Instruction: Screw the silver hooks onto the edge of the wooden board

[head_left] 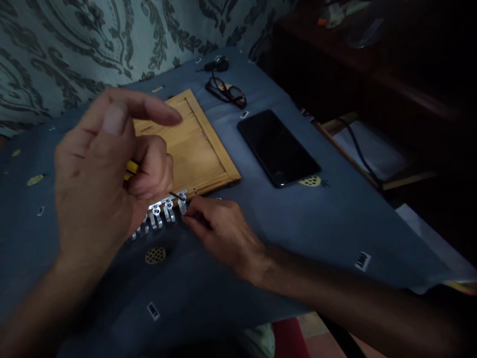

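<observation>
A wooden panel (pixel 194 144) with a raised border lies on the blue cloth. Along its near edge runs a silver metal rail with several curved hooks (pixel 157 217). My left hand (pixel 108 164), large in front of the panel, is wrapped round a screwdriver's yellow handle (pixel 131 169), with the index finger stretched forward. The screwdriver's dark shaft (pixel 176 195) comes out beneath the fingers and reaches toward the rail's right end. There my right hand (pixel 227 233) pinches at the last hook (pixel 182 205) with thumb and index finger. The left hand hides the panel's left part.
A black phone (pixel 278 146) lies right of the panel. Behind it are dark-framed glasses (pixel 226 93) and a small dark object with a round end (pixel 220 63). A patterned curtain (pixel 112 40) hangs at the back. An open drawer (pixel 372 149) stands at the right.
</observation>
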The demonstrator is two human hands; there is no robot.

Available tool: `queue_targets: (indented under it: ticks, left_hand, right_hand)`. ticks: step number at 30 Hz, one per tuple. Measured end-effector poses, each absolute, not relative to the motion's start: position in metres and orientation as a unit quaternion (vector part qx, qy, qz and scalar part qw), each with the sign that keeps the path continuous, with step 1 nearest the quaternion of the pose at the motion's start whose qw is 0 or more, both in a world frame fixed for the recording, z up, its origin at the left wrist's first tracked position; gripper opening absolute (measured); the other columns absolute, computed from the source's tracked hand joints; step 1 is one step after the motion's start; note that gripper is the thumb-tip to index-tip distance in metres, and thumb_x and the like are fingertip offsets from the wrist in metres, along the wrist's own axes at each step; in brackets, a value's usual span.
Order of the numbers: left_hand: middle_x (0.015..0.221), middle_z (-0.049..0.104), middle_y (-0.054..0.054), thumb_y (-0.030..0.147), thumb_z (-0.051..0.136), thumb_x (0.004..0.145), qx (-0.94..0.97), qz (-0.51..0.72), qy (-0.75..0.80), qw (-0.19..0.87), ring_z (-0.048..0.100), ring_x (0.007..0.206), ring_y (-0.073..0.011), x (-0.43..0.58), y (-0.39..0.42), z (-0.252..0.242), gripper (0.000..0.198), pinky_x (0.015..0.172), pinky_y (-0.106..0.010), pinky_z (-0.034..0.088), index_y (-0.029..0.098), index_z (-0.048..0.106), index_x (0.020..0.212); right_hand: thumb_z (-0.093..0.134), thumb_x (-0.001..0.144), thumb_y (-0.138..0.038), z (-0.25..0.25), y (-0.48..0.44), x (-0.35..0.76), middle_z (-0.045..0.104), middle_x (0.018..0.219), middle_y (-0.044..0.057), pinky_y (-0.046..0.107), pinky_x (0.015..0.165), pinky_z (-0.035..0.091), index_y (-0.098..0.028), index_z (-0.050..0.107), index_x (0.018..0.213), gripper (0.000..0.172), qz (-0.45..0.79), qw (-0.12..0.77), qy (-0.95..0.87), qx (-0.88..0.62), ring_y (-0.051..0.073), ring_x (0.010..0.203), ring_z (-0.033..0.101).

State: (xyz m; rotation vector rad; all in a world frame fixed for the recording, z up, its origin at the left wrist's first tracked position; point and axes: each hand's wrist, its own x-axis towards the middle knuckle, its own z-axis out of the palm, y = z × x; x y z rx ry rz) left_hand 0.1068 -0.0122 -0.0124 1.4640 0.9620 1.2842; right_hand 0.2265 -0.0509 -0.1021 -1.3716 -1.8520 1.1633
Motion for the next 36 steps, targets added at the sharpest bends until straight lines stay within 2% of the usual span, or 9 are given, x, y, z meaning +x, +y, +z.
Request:
queue_targets:
  ticks: [5, 8, 10, 12, 14, 16, 22, 30, 36]
  left_hand:
    - [0.067, 0.067, -0.002, 0.012, 0.052, 0.095, 0.722, 0.37, 0.296, 0.505, 0.066, 0.065, -0.016, 0.086, 0.009, -0.002, 0.031, 0.057, -0.029, 0.055, 0.019, 0.081, 0.084]
    - [0.086, 0.077, -0.008, 0.013, 0.062, 0.087, 0.743, 0.294, 0.212, 0.563, 0.077, 0.078, -0.0245, 0.084, 0.03, 0.004, 0.02, 0.063, -0.038, 0.066, 0.014, 0.082, 0.085]
    - [0.078, 0.076, -0.008, 0.013, 0.065, 0.087, 0.71, 0.247, 0.226, 0.62, 0.078, 0.074, -0.0268, 0.087, 0.041, 0.006, 0.015, 0.066, -0.044, 0.067, 0.012, 0.078, 0.079]
    - [0.057, 0.063, -0.001, 0.011, 0.055, 0.094, 0.635, 0.182, 0.266, 0.702, 0.073, 0.051, -0.0237, 0.089, 0.044, 0.005, 0.028, 0.051, -0.044, 0.064, 0.012, 0.071, 0.072]
    - [0.045, 0.048, 0.006, 0.009, 0.043, 0.099, 0.59, 0.136, 0.243, 0.758, 0.057, 0.029, -0.0167, 0.089, 0.042, 0.002, 0.037, 0.033, -0.033, 0.051, 0.012, 0.07, 0.074]
    - [0.045, 0.042, 0.008, 0.01, 0.043, 0.099, 0.607, 0.161, 0.191, 0.754, 0.043, 0.023, -0.009, 0.088, 0.037, -0.002, 0.035, 0.03, -0.021, 0.038, 0.009, 0.074, 0.084]
    - [0.045, 0.037, 0.01, 0.025, 0.053, 0.103, 0.683, 0.305, 0.182, 0.638, 0.026, 0.03, -0.0035, 0.086, 0.013, -0.012, 0.028, 0.032, -0.019, 0.029, 0.012, 0.077, 0.111]
    - [0.044, 0.016, 0.009, 0.008, 0.027, 0.107, 0.549, 0.577, 0.382, 0.469, 0.025, 0.034, -0.0024, 0.11, -0.018, -0.019, 0.048, 0.036, -0.012, 0.026, 0.016, 0.071, 0.087]
    - [0.043, 0.018, 0.009, 0.005, 0.031, 0.103, 0.551, 0.575, 0.379, 0.471, 0.018, 0.031, -0.0027, 0.11, -0.017, -0.019, 0.045, 0.035, -0.014, 0.024, 0.015, 0.071, 0.086]
  right_hand:
    - [0.066, 0.093, -0.012, -0.103, -0.05, 0.226, 0.071, 0.081, 0.001, 0.026, 0.068, 0.038, -0.018, 0.065, 0.085, 0.009, 0.43, 0.268, -0.695, -0.511, 0.014, 0.072, 0.063]
    - [0.067, 0.092, -0.013, -0.105, -0.05, 0.226, 0.071, 0.08, 0.001, 0.026, 0.067, 0.038, -0.018, 0.065, 0.084, 0.01, 0.419, 0.272, -0.698, -0.513, 0.014, 0.071, 0.063]
    - [0.067, 0.092, -0.012, -0.106, -0.05, 0.226, 0.069, 0.077, 0.0, 0.025, 0.065, 0.036, -0.018, 0.065, 0.082, 0.012, 0.411, 0.283, -0.7, -0.511, 0.013, 0.069, 0.061]
    - [0.067, 0.091, -0.012, -0.107, -0.051, 0.226, 0.069, 0.076, -0.001, 0.025, 0.064, 0.035, -0.019, 0.065, 0.081, 0.013, 0.41, 0.293, -0.702, -0.503, 0.013, 0.067, 0.059]
    - [0.067, 0.092, -0.013, -0.108, -0.05, 0.226, 0.068, 0.075, -0.001, 0.026, 0.064, 0.035, -0.019, 0.064, 0.081, 0.013, 0.414, 0.296, -0.7, -0.501, 0.013, 0.067, 0.059]
    - [0.067, 0.092, -0.013, -0.107, -0.05, 0.226, 0.069, 0.077, -0.001, 0.026, 0.066, 0.037, -0.019, 0.064, 0.082, 0.012, 0.422, 0.29, -0.696, -0.503, 0.014, 0.07, 0.061]
    - [0.066, 0.094, -0.015, -0.104, -0.05, 0.227, 0.07, 0.081, 0.001, 0.027, 0.07, 0.038, -0.018, 0.063, 0.084, 0.011, 0.44, 0.265, -0.689, -0.511, 0.016, 0.077, 0.065]
    - [0.065, 0.094, -0.014, -0.104, -0.051, 0.229, 0.066, 0.078, -0.001, 0.025, 0.066, 0.035, -0.019, 0.062, 0.084, 0.011, 0.439, 0.271, -0.695, -0.501, 0.013, 0.07, 0.059]
    - [0.065, 0.093, -0.014, -0.104, -0.05, 0.229, 0.065, 0.076, -0.002, 0.025, 0.065, 0.035, -0.019, 0.062, 0.084, 0.01, 0.439, 0.277, -0.693, -0.501, 0.013, 0.068, 0.058]
